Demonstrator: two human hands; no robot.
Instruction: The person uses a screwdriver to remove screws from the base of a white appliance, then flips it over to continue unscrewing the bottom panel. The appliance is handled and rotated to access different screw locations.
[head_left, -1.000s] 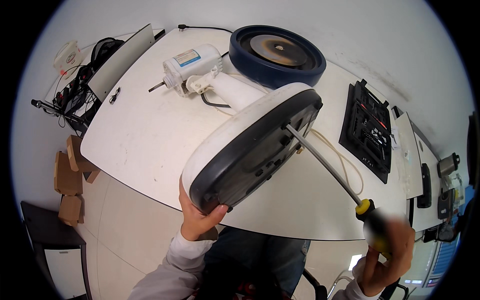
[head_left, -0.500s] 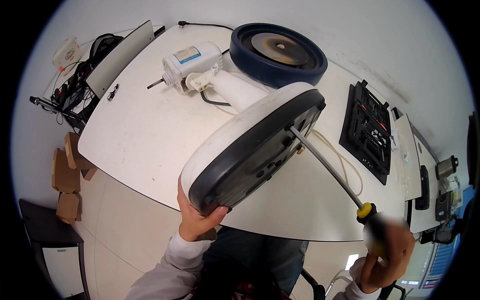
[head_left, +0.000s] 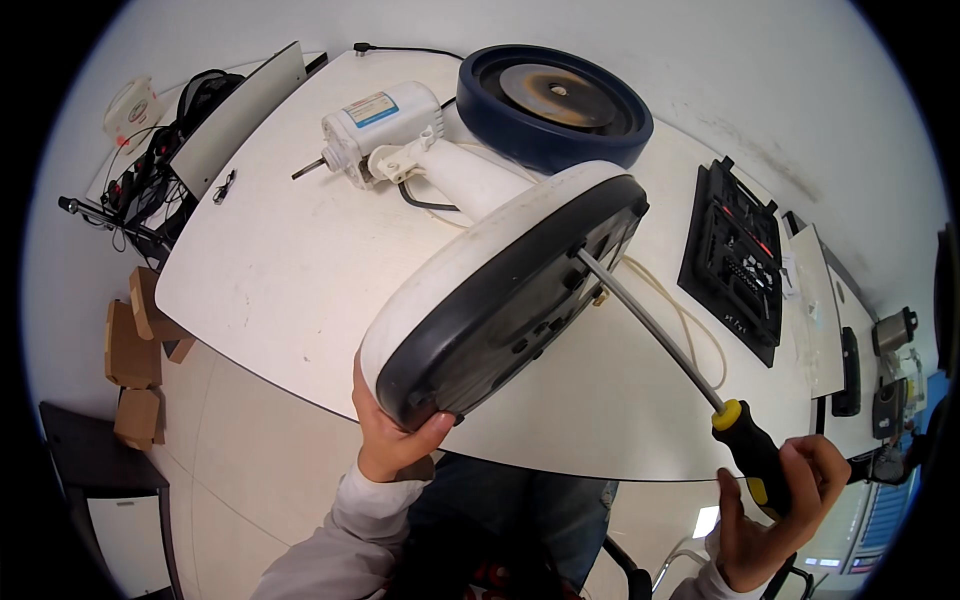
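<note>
Motor (head_left: pixel 395 120) on table (head_left: pixel 270 260), behind-left of base (head_left: pixel 500 292); tool case (head_left: pixel 706 266) right.

We see smooth white plastic with a slight sheen on the pedestal base (head_left: pixel 430 290), and glossier black plastic on its underside (head_left: pixel 465 340). The screwdriver (head_left: pixel 727 414) has a smooth metal shaft (head_left: pixel 650 329) and a matt black-and-yellow handle (head_left: pixel 752 447), plastic or rubber; we cannot tell which. The motor housing (head_left: pixel 390 115) looks like white plastic, its spindle (head_left: pixel 310 168) bare metal. We find discoloured metal on the disc (head_left: pixel 530 92), a smooth, faintly marked tabletop (head_left: pixel 270 270) and matt brown cardboard boxes (head_left: pixel 133 350).

Toolkit (head_left: pixel 736 262) and screwdriver (head_left: pixel 752 450) suggest a workshop.
</note>
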